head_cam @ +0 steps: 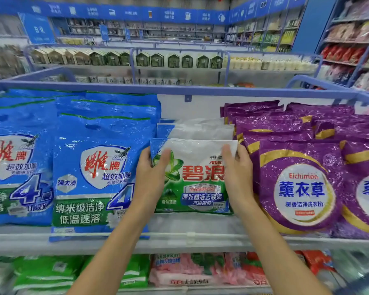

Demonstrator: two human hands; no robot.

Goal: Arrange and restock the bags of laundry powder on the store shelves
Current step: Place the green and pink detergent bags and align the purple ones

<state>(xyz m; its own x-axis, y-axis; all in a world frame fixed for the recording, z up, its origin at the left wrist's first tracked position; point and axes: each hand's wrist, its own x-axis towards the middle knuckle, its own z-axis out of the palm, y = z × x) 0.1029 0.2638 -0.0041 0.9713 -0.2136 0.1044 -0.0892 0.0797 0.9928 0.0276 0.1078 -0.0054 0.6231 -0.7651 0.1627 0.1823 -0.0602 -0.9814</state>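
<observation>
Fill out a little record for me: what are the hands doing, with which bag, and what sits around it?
place: store shelf
held bag: white and green bag, upright, at the front of its row
left hand: grips the bag's left edge
right hand: grips its upper right corner
to the left: blue bags
to the right: purple bags
level below: green bags and pink bags

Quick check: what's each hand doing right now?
Left hand: grips the white-and-green bag at its left edge.
Right hand: grips the same bag's right edge.
</observation>
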